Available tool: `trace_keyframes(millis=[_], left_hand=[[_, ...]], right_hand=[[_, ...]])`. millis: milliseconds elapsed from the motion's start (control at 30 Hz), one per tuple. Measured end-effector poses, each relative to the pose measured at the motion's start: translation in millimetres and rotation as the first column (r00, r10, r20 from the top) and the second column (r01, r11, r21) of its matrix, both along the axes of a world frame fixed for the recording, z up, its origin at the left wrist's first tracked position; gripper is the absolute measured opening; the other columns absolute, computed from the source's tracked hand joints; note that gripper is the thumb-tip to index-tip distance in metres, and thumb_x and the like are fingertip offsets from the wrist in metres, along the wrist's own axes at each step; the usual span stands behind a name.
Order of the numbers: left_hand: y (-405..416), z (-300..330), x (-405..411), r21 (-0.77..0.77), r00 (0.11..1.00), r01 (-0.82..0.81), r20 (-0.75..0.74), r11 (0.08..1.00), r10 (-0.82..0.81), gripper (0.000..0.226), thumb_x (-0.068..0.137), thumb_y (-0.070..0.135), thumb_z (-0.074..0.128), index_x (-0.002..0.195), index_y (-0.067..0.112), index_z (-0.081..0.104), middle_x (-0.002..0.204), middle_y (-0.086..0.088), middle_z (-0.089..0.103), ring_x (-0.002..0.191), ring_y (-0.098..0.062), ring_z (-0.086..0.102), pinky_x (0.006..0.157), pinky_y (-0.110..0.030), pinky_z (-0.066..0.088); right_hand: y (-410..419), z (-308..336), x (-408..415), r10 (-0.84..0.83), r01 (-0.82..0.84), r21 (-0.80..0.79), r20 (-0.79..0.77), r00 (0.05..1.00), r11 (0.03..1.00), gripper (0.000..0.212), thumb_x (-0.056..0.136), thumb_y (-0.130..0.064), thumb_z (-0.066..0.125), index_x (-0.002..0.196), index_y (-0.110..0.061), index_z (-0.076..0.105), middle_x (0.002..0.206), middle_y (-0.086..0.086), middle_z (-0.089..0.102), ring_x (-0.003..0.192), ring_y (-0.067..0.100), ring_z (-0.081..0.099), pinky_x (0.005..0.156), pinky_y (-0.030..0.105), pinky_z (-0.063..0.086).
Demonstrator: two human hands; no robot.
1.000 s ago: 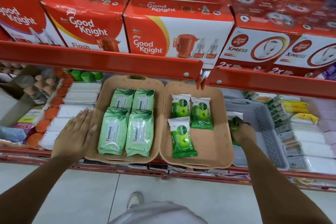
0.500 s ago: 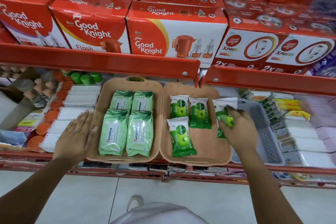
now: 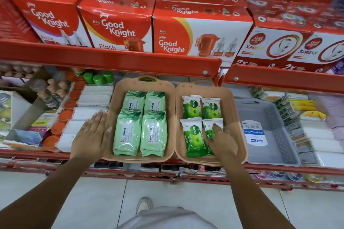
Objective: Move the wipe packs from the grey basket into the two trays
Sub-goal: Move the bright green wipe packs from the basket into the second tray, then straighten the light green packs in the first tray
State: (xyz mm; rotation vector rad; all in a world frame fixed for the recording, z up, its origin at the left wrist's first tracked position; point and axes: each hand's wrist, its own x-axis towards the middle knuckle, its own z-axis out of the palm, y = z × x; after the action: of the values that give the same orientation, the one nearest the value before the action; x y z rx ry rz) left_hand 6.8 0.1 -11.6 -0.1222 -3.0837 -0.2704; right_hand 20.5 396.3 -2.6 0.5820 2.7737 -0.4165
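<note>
Two beige trays sit side by side on the lower shelf. The left tray holds several pale green Himalaya wipe packs. The right tray holds several green and white Dettol wipe packs. My right hand rests on the front right Dettol pack, fingers still around it as it lies in the tray. My left hand lies flat and open against the left tray's outer edge. The grey basket to the right shows only a label on its floor.
Red Good Knight boxes fill the upper shelf, whose red lip overhangs the trays. White packs and orange caps lie left of the trays; small sachets and packs crowd the right. The floor and my shoe are below.
My right hand carried a Dettol pack out of the grey basket, leftward, and set it down in the right tray beside the front pack. My left hand stayed at the left tray.
</note>
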Motion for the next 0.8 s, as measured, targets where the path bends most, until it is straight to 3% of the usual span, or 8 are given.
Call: trace_keyframes(millis=[133,233,333,433,567,700,800], left_hand=[[0,2,-1,-0.019,1.000,0.013,0.026,1.000,-0.013,0.076,0.089,0.054,0.005,0.149,0.007,0.016,0.156,-0.012,0.019,0.145,-0.022,0.015,0.118,-0.036,0.008],[10,6,-6,-0.028,0.997,0.024,0.077,0.999,-0.021,0.082,0.085,0.058,0.002,0.150,0.008,0.008,0.158,-0.013,0.011,0.146,-0.023,0.005,0.118,-0.037,0.001],[32,11,-7,0.014,0.998,0.028,0.063,1.000,-0.029,0.076,0.092,0.056,0.015,0.149,0.006,0.007,0.158,-0.015,0.010,0.146,-0.025,0.006,0.118,-0.037,0.006],[59,15,-6,0.037,0.996,0.015,0.083,0.999,-0.018,0.072,0.095,0.052,0.023,0.150,0.010,0.002,0.159,-0.012,0.002,0.147,-0.025,0.000,0.118,-0.037,0.007],[80,16,-6,0.068,0.980,-0.035,0.200,0.997,0.021,0.069,0.095,0.054,0.027,0.150,0.023,0.000,0.160,-0.007,-0.004,0.146,-0.029,-0.001,0.116,-0.038,0.016],[80,7,-12,0.131,0.965,-0.093,0.257,0.987,0.056,0.069,0.092,0.056,0.033,0.150,0.031,0.004,0.160,-0.002,-0.008,0.144,-0.032,0.015,0.105,-0.043,0.037],[80,4,-16,0.186,0.958,-0.115,0.282,0.976,0.059,0.071,0.089,0.060,0.035,0.149,0.034,0.008,0.160,0.000,-0.007,0.142,-0.033,0.022,0.102,-0.044,0.040]], right_hand=[[-16,11,-2,0.013,-0.010,0.028,-0.102,0.995,1.000,0.061,0.095,-0.050,0.041,0.147,-0.021,0.030,0.154,0.016,0.029,0.132,0.038,0.042,0.095,0.046,0.050],[-50,31,-3,0.058,-0.100,-0.104,-0.345,0.937,0.990,0.053,0.093,-0.032,0.052,0.142,-0.016,0.040,0.148,0.013,0.039,0.132,0.032,0.042,0.100,0.042,0.045],[-103,44,-3,0.170,-0.278,-0.206,-0.424,0.890,0.938,0.054,0.093,-0.033,0.051,0.144,-0.020,0.038,0.151,0.006,0.036,0.134,0.024,0.041,0.106,0.036,0.042],[-148,39,-5,0.361,-0.412,-0.126,-0.300,0.883,0.903,0.066,0.092,-0.043,0.050,0.150,-0.024,0.024,0.159,0.007,0.023,0.145,0.026,0.024,0.115,0.039,0.031],[-177,25,-10,0.396,-0.403,-0.100,-0.087,0.914,0.910,0.077,0.092,-0.044,0.050,0.154,-0.026,0.009,0.163,0.012,-0.001,0.149,0.037,0.003,0.117,0.043,0.022],[-190,16,-14,0.371,-0.372,-0.068,-0.029,0.928,0.926,0.082,0.090,-0.042,0.054,0.154,-0.026,0.005,0.162,0.014,-0.007,0.147,0.045,0.002,0.113,0.044,0.031],[-192,14,-16,0.347,-0.347,-0.085,-0.015,0.938,0.934,0.085,0.089,-0.045,0.054,0.154,-0.026,0.004,0.162,0.013,-0.010,0.147,0.044,0.005,0.112,0.044,0.031]])
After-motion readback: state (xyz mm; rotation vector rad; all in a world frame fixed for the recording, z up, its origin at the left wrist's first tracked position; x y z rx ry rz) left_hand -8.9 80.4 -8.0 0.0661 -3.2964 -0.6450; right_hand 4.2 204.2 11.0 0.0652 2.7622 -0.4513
